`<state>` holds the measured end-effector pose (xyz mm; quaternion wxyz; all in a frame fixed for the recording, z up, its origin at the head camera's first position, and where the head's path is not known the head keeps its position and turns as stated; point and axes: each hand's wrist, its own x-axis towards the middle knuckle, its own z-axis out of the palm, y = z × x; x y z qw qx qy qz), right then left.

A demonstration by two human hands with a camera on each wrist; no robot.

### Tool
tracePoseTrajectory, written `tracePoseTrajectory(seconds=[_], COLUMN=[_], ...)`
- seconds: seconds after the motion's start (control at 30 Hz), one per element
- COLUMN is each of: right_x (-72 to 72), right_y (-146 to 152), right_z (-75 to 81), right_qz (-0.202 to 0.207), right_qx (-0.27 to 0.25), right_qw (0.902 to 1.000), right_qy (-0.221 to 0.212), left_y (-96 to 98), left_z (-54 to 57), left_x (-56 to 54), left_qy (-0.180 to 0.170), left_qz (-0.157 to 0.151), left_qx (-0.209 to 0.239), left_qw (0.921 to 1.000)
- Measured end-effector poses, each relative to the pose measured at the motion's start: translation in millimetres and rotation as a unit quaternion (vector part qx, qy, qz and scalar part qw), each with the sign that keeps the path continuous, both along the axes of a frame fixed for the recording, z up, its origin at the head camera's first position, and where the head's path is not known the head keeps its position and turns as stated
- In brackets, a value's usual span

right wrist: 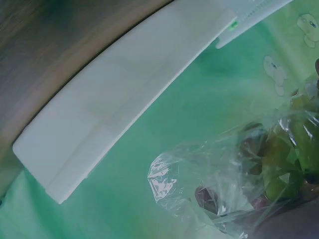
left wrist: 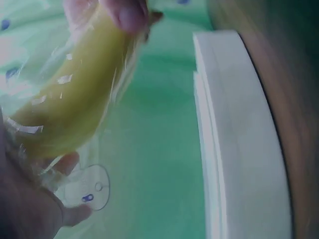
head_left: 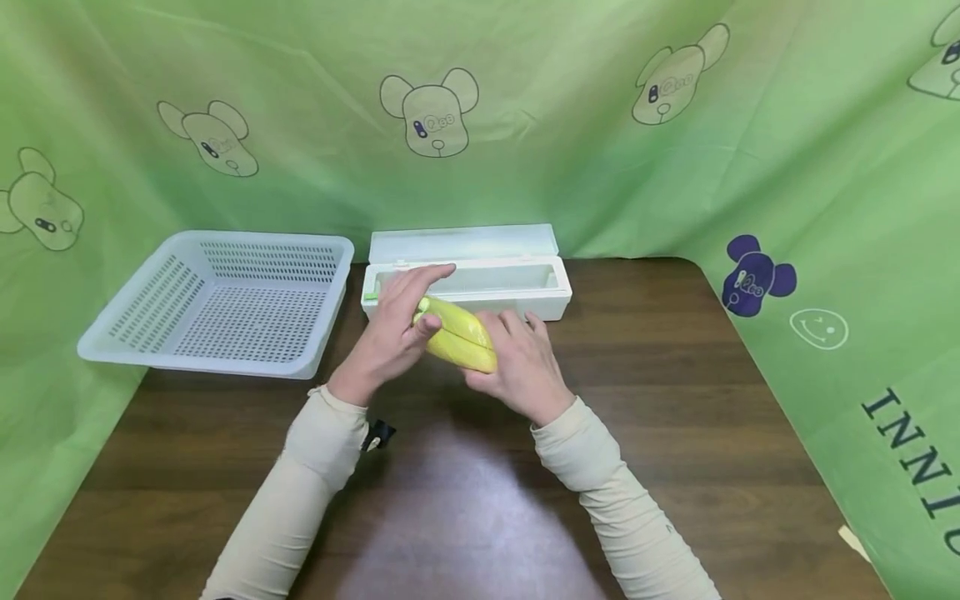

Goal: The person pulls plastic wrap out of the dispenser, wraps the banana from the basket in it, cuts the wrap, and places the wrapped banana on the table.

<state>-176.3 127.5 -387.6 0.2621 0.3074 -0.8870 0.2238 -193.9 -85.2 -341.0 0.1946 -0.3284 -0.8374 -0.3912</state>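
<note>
Two yellow bananas (head_left: 461, 335), covered in clear plastic film, are held above the table in front of a long white box (head_left: 536, 307). My right hand (head_left: 521, 362) grips their right end. At the other end, the left hand (head_left: 397, 325) has its fingers stretched out and its thumb lying against the bananas near the stem. In the left wrist view, the film shines along one banana (left wrist: 75, 94). A loose, crumpled flap of film (right wrist: 172, 181) sticks out from the bundle in the right wrist view.
The white box's lid (head_left: 461, 243) is raised at the back. To its left stands a white perforated basket (head_left: 330, 333). A dark wooden table (head_left: 660, 433) lies under the hands, and a green patterned cloth (head_left: 540, 167) hangs behind and beside it.
</note>
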Motion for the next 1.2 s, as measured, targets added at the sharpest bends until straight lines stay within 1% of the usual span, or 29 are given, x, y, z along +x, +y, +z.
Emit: tracePoseTrajectory(seconds=[0.03,0.07,0.1,0.17,0.23,0.27,0.33,0.47,0.6,0.7,0.77,0.8,0.87,0.9,0.93,0.97,1.0,1.03,1.07,1.1,1.13,1.17,1.2], right_x=[0.5,0.7,0.9,1.4,2.3,2.7,3.9,5.7,7.4,8.9,9.5,9.7,9.5,9.3,9.1,9.0,8.9,9.0,9.2,9.5,9.8,10.0,10.3], right_y=[0,-1,-1,-1,-1,-1,0,2,2,4,4,4,5,5,6,6,6,7,7,7,7,7,7], right_z=[0.5,0.9,1.3,2.7,4.4,5.3,7.4,11.1,15.8,19.6,20.9,21.2,21.3,21.1,20.9,20.6,20.4,20.3,20.4,20.5,20.8,21.1,21.5], right_qz=[0.000,0.000,0.001,0.003,0.006,0.007,0.009,0.009,0.010,0.012,0.017,0.019,0.023,0.025,0.025,0.024,0.025,0.027,0.029,0.032,0.036,0.040,0.044], right_qx=[-0.004,-0.007,-0.010,-0.017,-0.021,-0.022,-0.023,-0.022,-0.019,-0.019,-0.022,-0.021,-0.020,-0.021,-0.022,-0.023,-0.026,-0.030,-0.035,-0.039,-0.043,-0.045,-0.048], right_qw=[1.0000,1.0000,0.9999,0.9998,0.9997,0.9997,0.9996,0.9997,0.9992,0.9985,0.9985,0.9987,0.9992,0.9994,0.9994,0.9994,0.9990,0.9983,0.9974,0.9965,0.9955,0.9946,0.9939], right_qy=[-0.001,-0.002,-0.004,-0.008,-0.011,-0.012,-0.010,0.006,0.033,0.050,0.048,0.043,0.026,0.014,0.001,-0.013,-0.027,-0.041,-0.056,-0.067,-0.076,-0.084,-0.089], left_y=[3.2,6.4,9.4,15.7,21.7,24.7,30.7,40.6,47.1,49.7,49.9,49.3,46.8,45.0,42.8,40.4,37.8,35.1,32.1,29.1,26.2,23.4,20.9], left_z=[-1.1,-1.6,-2.0,-2.3,-3.0,-3.0,-2.9,-0.5,3.0,4.6,5.3,5.4,5.7,5.9,5.9,5.8,5.6,5.6,5.5,5.1,4.9,4.6,4.5], left_x=[0.1,0.2,0.7,2.8,5.0,6.1,8.1,10.8,11.9,12.5,13.3,13.7,14.5,14.6,14.7,14.8,14.5,14.3,14.0,13.7,13.9,13.9,14.1], left_qy=[-0.015,-0.030,-0.045,-0.072,-0.082,-0.080,-0.069,-0.028,0.006,0.018,0.018,0.014,-0.001,-0.015,-0.033,-0.055,-0.079,-0.100,-0.118,-0.131,-0.137,-0.134,-0.124], left_qz=[-0.013,-0.028,-0.042,-0.059,-0.063,-0.062,-0.053,-0.033,-0.010,0.002,0.006,0.002,-0.015,-0.029,-0.046,-0.066,-0.088,-0.104,-0.116,-0.126,-0.131,-0.132,-0.128], left_qx=[0.036,0.073,0.111,0.181,0.240,0.263,0.297,0.338,0.367,0.376,0.374,0.373,0.370,0.371,0.377,0.389,0.409,0.429,0.453,0.476,0.496,0.508,0.510], left_qw=[0.9991,0.9965,0.9919,0.9791,0.9653,0.9596,0.9509,0.9400,0.9302,0.9266,0.9271,0.9277,0.9291,0.9280,0.9245,0.9173,0.9050,0.8916,0.8760,0.8603,0.8475,0.8404,0.8413])
